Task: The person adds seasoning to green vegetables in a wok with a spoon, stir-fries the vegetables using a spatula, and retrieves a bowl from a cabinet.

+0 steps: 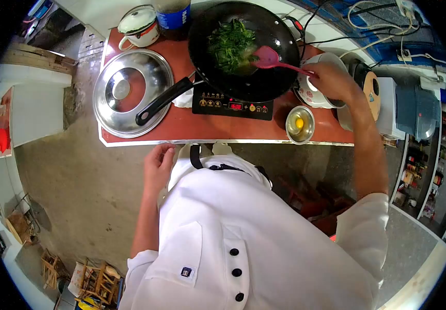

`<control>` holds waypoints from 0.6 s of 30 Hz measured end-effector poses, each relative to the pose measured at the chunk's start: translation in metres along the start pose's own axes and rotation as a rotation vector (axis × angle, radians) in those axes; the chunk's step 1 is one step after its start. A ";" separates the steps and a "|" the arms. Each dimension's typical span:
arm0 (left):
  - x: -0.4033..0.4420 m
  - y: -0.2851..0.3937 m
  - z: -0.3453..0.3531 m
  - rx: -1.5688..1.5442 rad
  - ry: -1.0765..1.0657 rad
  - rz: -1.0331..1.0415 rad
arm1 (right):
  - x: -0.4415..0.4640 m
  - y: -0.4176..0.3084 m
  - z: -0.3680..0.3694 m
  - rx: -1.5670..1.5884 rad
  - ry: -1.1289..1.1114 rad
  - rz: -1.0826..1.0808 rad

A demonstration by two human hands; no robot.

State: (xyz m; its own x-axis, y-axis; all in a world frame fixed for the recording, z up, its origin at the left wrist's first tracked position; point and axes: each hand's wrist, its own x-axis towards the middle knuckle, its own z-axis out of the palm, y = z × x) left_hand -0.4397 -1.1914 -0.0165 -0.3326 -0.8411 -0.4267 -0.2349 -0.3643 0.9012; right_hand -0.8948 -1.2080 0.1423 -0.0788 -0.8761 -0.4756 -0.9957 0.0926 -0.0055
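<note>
My right hand [330, 78] grips the handle end of a pink spatula [267, 57], its head resting against chopped leafy greens [229, 45] inside a black wok [270, 85]. The wok sits on a black induction cooker [210, 106] with a lit red display, its long handle pointing toward the near left. My left hand [159, 158] hangs beside the table's front edge, fingers curled, with no object visible in it. A small metal bowl [291, 129] holding a raw egg yolk [299, 123] stands near the edge, to the right of the cooker.
Left of the wok lies a steel lid with a glass ring [155, 67] on the red table [168, 126]. Behind it stand a lidded enamel mug [148, 36] and a blue-labelled container [174, 18]. A floral bowl [313, 95] is under my right forearm. Cables [347, 36] run along the back.
</note>
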 end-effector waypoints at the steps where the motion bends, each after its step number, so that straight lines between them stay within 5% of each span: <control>1: 0.002 0.002 0.002 0.004 -0.006 0.005 | 0.002 -0.001 -0.003 0.003 0.005 0.006; 4: 0.005 0.009 0.008 0.043 -0.026 -0.004 | 0.019 -0.011 0.000 -0.198 -0.190 0.064; 6: 0.007 0.015 0.011 0.061 -0.034 0.036 | 0.036 -0.009 0.026 -0.069 0.217 0.022; 14: 0.001 0.012 0.007 0.085 0.018 -0.003 | 0.042 -0.002 -0.038 -0.412 0.183 0.069; 18: -0.008 0.013 0.014 0.107 0.061 -0.015 | 0.082 0.010 -0.010 -0.439 0.386 -0.017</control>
State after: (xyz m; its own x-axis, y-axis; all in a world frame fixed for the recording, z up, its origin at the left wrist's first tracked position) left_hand -0.4531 -1.1838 -0.0022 -0.2728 -0.8598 -0.4316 -0.3364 -0.3350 0.8801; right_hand -0.9119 -1.2842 0.1123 0.0071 -0.9923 -0.1236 -0.9176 -0.0556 0.3935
